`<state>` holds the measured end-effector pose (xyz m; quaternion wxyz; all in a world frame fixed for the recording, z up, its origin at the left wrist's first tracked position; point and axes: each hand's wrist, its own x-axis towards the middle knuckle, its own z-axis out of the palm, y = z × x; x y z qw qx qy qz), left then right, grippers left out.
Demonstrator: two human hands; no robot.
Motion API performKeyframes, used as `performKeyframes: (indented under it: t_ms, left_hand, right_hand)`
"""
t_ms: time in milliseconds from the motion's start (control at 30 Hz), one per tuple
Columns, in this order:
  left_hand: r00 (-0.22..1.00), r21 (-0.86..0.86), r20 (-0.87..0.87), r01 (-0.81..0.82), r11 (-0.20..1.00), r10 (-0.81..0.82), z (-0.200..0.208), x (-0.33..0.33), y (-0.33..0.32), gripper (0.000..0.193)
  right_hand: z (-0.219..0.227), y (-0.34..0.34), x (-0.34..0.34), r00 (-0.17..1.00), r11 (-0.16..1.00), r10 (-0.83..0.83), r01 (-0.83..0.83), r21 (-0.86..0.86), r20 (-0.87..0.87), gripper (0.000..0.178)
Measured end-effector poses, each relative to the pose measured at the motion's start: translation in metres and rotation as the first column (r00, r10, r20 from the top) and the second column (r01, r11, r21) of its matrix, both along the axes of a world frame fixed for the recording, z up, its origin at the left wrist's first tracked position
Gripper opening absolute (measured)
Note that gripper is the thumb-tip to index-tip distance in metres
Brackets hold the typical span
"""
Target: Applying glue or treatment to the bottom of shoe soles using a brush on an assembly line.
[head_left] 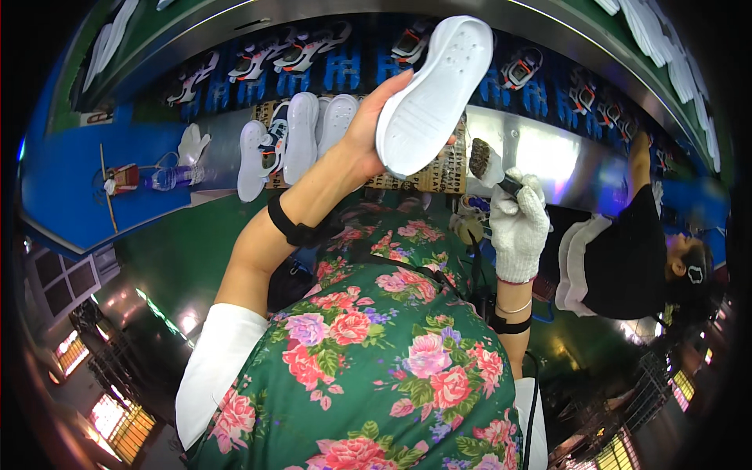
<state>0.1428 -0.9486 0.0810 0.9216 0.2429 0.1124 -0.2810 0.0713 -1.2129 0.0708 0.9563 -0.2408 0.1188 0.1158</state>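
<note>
My bare left hand [368, 133] grips a white shoe sole [435, 98] by its side, raised above the work surface. The sole's inner face, with small holes at one end and fine ridges, shows toward me. On my right hand [518, 223] is a white knitted glove, its fingers closed on a brush [481, 160] with dark bristles and a pale base. The brush is lower than the sole and to its right, apart from it. Left of my left hand stand several more white soles [301, 137] and a dark shoe upper [274, 145] with orange trim.
Behind runs a conveyor with shoe uppers [313, 48] on blue holders [341, 74]. Printed cardboard [446, 168] covers part of the metal ledge. On a blue table [70, 180] at left lie a plastic bottle [168, 178] and a white glove [192, 145]. A co-worker [627, 266] stands at right.
</note>
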Motion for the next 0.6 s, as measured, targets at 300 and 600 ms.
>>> performKeyframes:
  t_ms: [300,600]
  left_hand:
    - [0.967,-0.235,-0.066,-0.253,0.938,0.244,-0.097,-0.071,0.089,0.078]
    - [0.825,-0.24,-0.379,-0.525,0.817,0.419,-0.153,-0.106,0.125,0.086]
  right_hand:
    - [-0.019,0.017,-0.001,0.998,0.986,0.044,-0.05,-0.16,-0.039,0.018]
    - [-0.02,0.033,0.002,0.99,0.929,0.09,-0.124,-0.348,-0.112,0.025]
